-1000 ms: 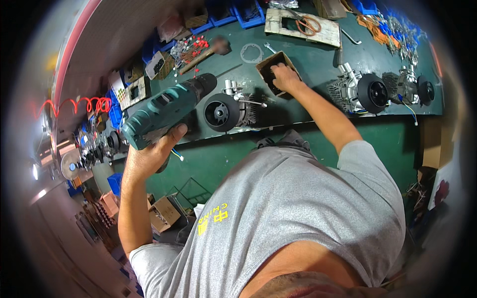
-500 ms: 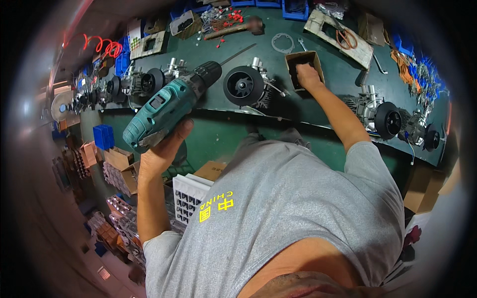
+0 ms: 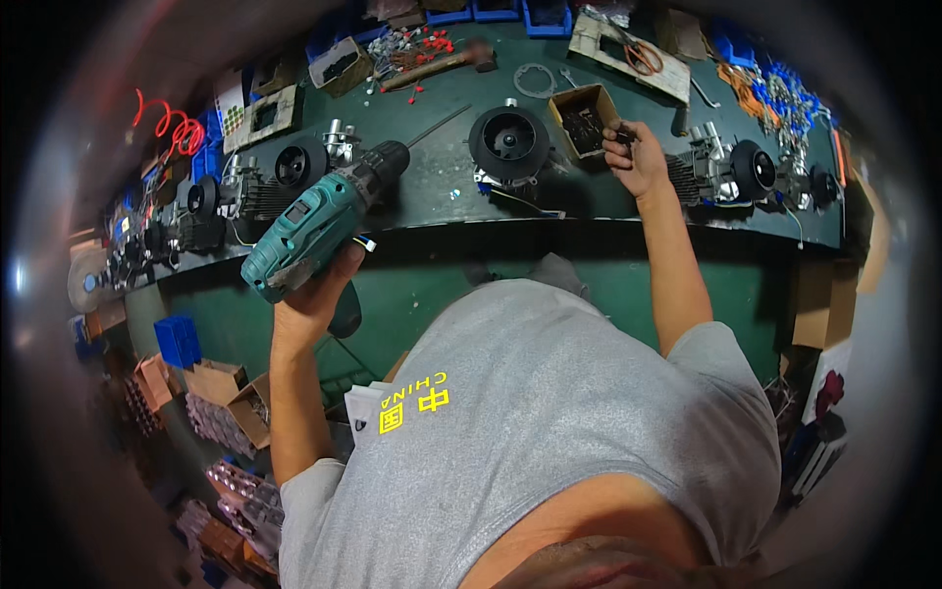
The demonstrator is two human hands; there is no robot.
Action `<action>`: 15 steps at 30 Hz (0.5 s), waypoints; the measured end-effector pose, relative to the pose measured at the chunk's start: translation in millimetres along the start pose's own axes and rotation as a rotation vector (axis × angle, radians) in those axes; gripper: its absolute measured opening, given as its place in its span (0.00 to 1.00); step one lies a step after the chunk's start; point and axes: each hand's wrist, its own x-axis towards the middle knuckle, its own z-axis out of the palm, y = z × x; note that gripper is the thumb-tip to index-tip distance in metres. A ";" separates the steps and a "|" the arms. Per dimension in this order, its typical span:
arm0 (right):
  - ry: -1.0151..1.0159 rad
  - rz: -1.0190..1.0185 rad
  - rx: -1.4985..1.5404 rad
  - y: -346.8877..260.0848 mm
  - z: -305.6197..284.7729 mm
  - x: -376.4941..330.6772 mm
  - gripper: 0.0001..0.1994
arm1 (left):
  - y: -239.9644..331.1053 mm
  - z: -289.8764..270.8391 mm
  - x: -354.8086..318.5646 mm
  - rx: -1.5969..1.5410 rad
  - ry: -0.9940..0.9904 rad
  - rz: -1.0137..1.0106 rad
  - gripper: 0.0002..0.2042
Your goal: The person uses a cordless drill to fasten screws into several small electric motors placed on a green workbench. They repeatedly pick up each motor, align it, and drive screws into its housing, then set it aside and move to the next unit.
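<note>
My left hand [image 3: 316, 299] is wrapped round the grip of a teal cordless drill [image 3: 312, 224], whose long thin bit slants up and right over the bench. Just outside a small open cardboard box [image 3: 581, 95] of dark screws, my right hand [image 3: 643, 165] is raised with its fingers curled. Small dark pieces that look like screws show at its fingertips. Between the drill and the box stands a metal motor unit with a round black fan [image 3: 508, 137]. The unit is apart from both hands, and its cable lies near the bench edge.
More fan units line the bench on the left [image 3: 299, 165] and right [image 3: 754, 172]. Along the back are a hammer [image 3: 437, 69], a ring gasket [image 3: 535, 80], orange-handled scissors [image 3: 643, 57] and blue bins [image 3: 547, 18]. A blue crate [image 3: 177, 341] and cartons stand lower left.
My right hand has come out of the box, bringing small dark pieces. The middle fan unit now sits turned, its fan facing upward. The drill stays in my left hand; the whole view has shifted.
</note>
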 end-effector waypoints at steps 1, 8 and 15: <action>-0.010 0.001 0.014 9.4 6.5 -11.7 0.09 | -6.2 -8.5 0.4 0.043 -0.023 0.000 0.16; 0.180 0.052 -0.601 103.3 46.2 -107.2 0.09 | -31.9 -50.5 -20.7 0.032 -0.132 0.016 0.15; -0.011 0.198 -0.228 169.4 93.7 -112.3 0.11 | -52.6 -51.8 -53.0 -0.065 -0.218 -0.109 0.16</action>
